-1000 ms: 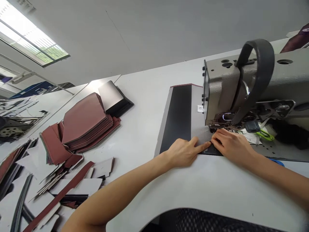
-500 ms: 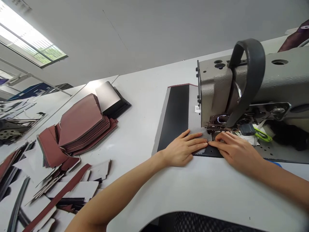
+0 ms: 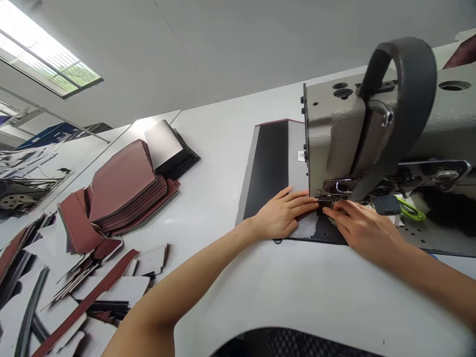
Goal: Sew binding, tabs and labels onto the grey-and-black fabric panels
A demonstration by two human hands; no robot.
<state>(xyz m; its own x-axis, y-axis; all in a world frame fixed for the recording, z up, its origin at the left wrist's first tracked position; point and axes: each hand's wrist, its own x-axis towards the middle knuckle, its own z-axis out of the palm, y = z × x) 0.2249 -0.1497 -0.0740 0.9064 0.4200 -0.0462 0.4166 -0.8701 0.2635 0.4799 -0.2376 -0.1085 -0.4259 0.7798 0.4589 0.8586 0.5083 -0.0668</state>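
Both hands have slid farther in toward the machine [image 3: 334, 134] since half a second ago, and the mesh [image 3: 308, 229] that lay under the left fingers now shows on their near side. Left hand [image 3: 282, 215] lies flat and palm-down, fingers straight and close together, pressing on the panel [image 3: 268, 168] and the far part of the mesh, its fingertips just left of the foot [image 3: 330, 191]; it grips nothing. Right hand [image 3: 362, 228] is also spread low, fingers stretched toward the foot with their tips pressing the work right at it, closed on nothing. Whether those tips touch mesh or panel cannot be told. The panel, black with a grey strip and a small white label [image 3: 301, 156], lies on the counter [image 3: 297, 292] and runs from the hands away under the machine's head. Green snips [image 3: 409, 210] rest on the machine bed to the right of the right hand. Well to the left sits a maroon stack [image 3: 124, 186], with a black stack [image 3: 173, 148] just beyond it, and loose scraps [image 3: 92, 292] are strewn near the left edge.
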